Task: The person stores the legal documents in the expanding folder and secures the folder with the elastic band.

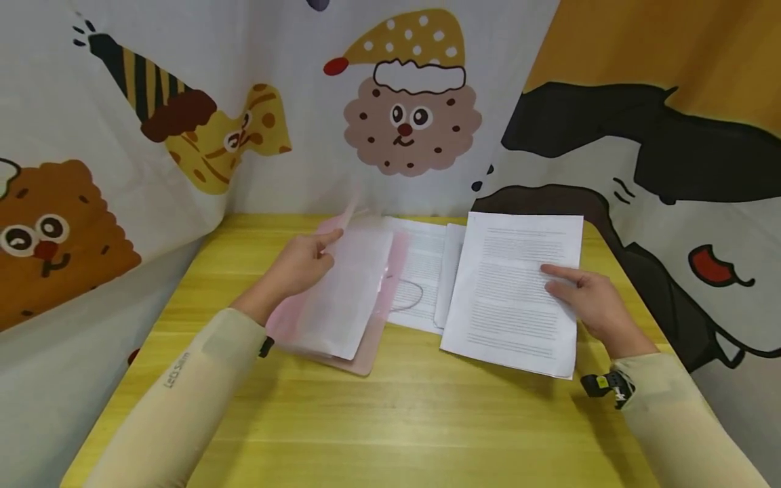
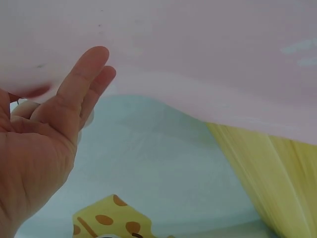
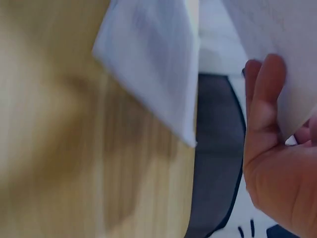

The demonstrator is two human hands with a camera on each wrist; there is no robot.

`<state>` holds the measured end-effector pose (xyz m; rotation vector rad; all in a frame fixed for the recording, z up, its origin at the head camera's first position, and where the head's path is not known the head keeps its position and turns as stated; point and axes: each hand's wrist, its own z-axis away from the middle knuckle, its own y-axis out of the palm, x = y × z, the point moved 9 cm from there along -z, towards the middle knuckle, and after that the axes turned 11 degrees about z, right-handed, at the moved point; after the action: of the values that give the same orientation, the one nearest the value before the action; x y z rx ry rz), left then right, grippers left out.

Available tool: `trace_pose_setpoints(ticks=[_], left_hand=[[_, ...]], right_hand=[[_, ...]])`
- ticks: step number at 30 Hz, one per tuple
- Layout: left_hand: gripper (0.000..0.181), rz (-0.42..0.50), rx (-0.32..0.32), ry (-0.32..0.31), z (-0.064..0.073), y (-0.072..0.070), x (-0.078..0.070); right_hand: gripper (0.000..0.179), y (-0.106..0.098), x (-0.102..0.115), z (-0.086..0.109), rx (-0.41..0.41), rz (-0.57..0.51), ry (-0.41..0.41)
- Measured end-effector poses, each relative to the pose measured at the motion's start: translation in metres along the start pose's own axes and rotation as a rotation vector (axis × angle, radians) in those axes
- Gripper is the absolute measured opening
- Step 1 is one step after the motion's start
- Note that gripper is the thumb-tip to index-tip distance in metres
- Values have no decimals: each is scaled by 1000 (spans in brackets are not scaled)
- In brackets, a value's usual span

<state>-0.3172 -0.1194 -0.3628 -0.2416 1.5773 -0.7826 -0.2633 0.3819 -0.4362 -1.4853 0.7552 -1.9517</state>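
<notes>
My left hand (image 1: 299,264) pinches the raised, translucent cover of a pink plastic folder (image 1: 378,339) at the left. In the left wrist view, fingers of the left hand (image 2: 54,124) lie along the pink cover (image 2: 198,59), with a blurred fingertip showing through the film. Blank white paper (image 1: 360,318) lies inside the folder. At the right, my right hand (image 1: 601,308) grips the right edge of printed sheets (image 1: 512,298), tilted up off the table. The right wrist view shows the right hand (image 3: 282,148) with the paper (image 3: 287,44) between its thumb and fingers.
More printed pages (image 1: 421,271) lie between folder and held sheets, partly covered by both. A thin looped cord (image 1: 421,295) rests on them beside the folder. Everything is on a yellow wooden table (image 1: 390,434), with a cartoon-printed curtain (image 1: 293,183) behind it.
</notes>
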Motion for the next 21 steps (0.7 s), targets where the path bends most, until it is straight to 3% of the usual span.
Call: trace_pose_setpoints(ticks=[6, 11, 21], left_hand=[[57, 4, 26, -26, 4, 2, 4], [57, 7, 33, -13, 6, 6, 3], [58, -9, 33, 23, 6, 3, -5]], right_hand=[[56, 30, 44, -9, 107, -197, -94], [50, 49, 69, -20, 144, -181, -125], [45, 67, 93, -35, 167, -133, -172]])
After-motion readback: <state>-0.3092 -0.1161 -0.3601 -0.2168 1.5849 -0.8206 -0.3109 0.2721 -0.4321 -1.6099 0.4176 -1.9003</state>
